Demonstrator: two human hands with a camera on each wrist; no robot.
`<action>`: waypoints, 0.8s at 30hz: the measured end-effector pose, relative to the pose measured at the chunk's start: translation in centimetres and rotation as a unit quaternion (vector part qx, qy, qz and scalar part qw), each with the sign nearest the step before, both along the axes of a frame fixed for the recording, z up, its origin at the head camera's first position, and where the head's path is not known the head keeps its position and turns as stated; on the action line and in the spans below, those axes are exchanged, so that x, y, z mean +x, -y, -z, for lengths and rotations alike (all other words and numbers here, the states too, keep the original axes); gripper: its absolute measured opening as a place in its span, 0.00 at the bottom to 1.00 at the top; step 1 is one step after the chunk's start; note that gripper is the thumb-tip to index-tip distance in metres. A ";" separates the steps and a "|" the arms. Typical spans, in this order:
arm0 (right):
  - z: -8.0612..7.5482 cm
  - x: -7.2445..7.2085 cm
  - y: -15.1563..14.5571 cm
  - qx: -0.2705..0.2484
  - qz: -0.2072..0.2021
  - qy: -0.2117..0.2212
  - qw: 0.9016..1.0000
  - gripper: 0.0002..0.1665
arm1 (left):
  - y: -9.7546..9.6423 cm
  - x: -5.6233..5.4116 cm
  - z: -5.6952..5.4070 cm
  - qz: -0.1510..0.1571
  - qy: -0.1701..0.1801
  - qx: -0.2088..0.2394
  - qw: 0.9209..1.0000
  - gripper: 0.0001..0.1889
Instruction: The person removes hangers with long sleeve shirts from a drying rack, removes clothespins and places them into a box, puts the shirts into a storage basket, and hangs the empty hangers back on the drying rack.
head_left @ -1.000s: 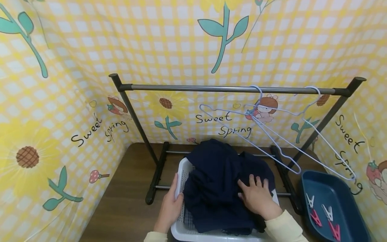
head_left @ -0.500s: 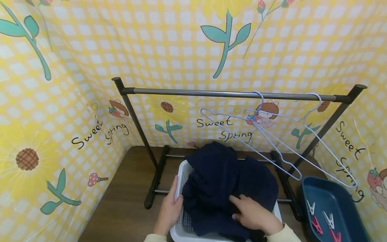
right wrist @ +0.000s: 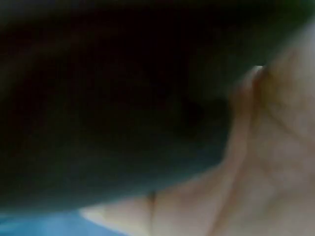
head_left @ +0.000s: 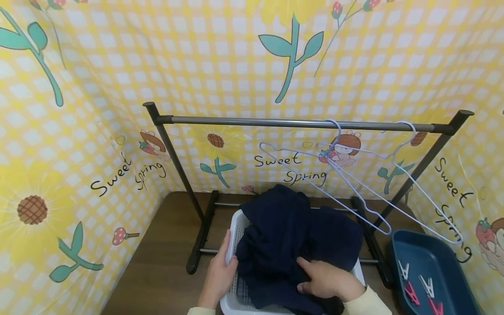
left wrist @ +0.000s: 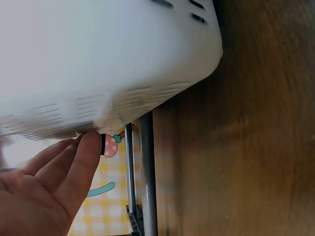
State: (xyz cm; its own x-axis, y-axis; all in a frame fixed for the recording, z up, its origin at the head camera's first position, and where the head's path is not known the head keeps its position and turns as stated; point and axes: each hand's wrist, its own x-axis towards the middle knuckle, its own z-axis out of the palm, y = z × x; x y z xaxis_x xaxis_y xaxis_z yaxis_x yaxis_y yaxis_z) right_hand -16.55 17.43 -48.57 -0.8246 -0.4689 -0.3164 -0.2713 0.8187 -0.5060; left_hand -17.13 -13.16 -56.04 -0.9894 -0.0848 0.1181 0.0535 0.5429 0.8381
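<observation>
A white slatted basket (head_left: 240, 302) is heaped with dark navy clothing (head_left: 275, 245), which spills over its far rim. My left hand (head_left: 220, 271) grips the basket's left side, thumb on the rim; in the left wrist view its fingers (left wrist: 86, 157) reach up against the outer wall. On the near right part of the pile, my right hand (head_left: 328, 280) has its thumb and bent fingers gathered on the navy cloth. The right wrist view is blurred, with dark cloth (right wrist: 113, 123) filling much of it beside the palm (right wrist: 275, 162). Several fingertips are hidden by the cloth.
A dark metal rack (head_left: 244, 121) stands behind and around the basket on the brown table (head_left: 149, 262). Two lilac wire hangers (head_left: 354, 188) hang from its right half. At right sits a blue tub (head_left: 437, 258) with white and red clothespins (head_left: 411, 293). Patterned yellow cloth encloses the table.
My right hand, spread flat on the pile a second ago, has moved nearer and left, its fingers now bent into the cloth. The right part of the clothing has shifted. My left hand stays put.
</observation>
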 end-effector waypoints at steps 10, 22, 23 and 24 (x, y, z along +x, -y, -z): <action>-6.1 -2.4 2.7 -0.002 0.145 -0.230 0.962 0.36 | 0.1 0.1 -0.1 0.001 -0.002 -0.012 1.000 0.43; 1.6 -8.1 6.4 0.065 0.105 -0.169 0.978 0.41 | 0.0 0.1 0.4 0.002 -0.018 -0.005 1.000 0.42; 1.8 -8.2 6.6 0.065 0.102 -0.173 0.977 0.38 | 0.1 0.2 0.3 0.002 -0.018 -0.005 1.000 0.42; 2.0 -8.4 6.7 0.065 0.098 -0.178 0.977 0.34 | 0.1 0.3 0.3 0.000 -0.017 -0.005 1.000 0.42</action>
State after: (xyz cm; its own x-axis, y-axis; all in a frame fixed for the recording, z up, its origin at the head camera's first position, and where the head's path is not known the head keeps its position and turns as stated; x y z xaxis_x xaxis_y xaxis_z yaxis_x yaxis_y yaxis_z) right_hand -24.91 10.77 -50.55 -0.9634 -0.2650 -0.0401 -0.2417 0.9237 -0.2971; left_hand -16.87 -13.28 -56.35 -0.9848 -0.0829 0.1525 0.0821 0.5515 0.8301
